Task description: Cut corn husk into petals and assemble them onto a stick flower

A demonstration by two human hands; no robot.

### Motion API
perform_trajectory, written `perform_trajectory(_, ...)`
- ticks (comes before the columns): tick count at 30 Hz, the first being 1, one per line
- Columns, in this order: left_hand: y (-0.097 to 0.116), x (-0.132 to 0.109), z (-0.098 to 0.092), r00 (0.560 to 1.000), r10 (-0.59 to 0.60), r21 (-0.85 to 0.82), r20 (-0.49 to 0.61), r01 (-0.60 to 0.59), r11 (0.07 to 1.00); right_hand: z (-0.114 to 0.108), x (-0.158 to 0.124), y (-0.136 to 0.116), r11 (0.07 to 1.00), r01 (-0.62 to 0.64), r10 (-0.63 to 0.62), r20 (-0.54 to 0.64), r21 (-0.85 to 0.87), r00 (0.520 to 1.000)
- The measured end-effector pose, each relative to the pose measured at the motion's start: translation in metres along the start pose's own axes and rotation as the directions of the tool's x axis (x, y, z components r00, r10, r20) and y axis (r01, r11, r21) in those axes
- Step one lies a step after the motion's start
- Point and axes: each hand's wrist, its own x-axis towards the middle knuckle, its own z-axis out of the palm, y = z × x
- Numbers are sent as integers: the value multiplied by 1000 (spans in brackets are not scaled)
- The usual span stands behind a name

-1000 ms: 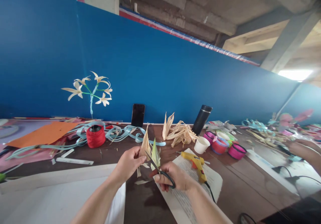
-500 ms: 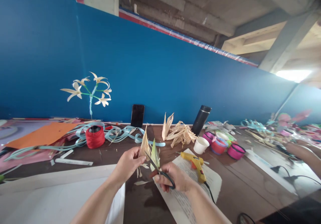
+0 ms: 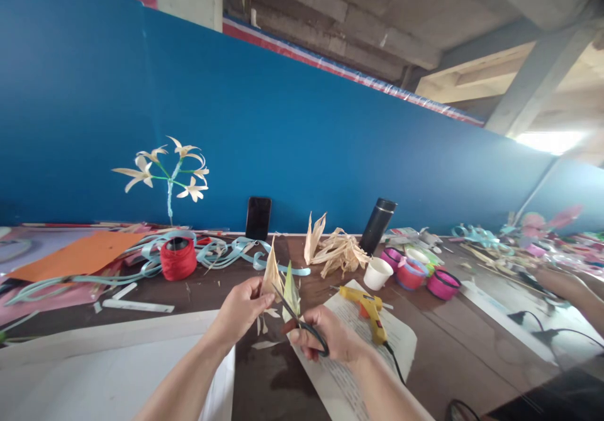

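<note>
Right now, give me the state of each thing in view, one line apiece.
Dried husk: pinched in the left hand, tip up
Scissors: gripped in the right hand, blade opening unclear
Glue gun: lying on a printed sheet, cord attached
Phone: propped upright, screen dark
Black bottle: standing, capped
White cup: upright
Red thread: wound up
Flower spray: upright, blooms open

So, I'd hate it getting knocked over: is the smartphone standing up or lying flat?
Standing up: the smartphone rises on its short edge before the blue partition, dark face toward the camera.
</note>
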Motion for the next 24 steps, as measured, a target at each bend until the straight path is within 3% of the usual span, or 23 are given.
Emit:
perform_trajectory(17, -3, -1, 3, 999, -12, 5, -53, 12, 1000, 2, -1, -2, 1000, -5, 5, -28, 6, 1000)
perform_trajectory(24, -8, -1, 1, 990, -28, 5, -140, 29, 1000, 2, 0, -2, 1000, -4, 4, -35, 11, 999)
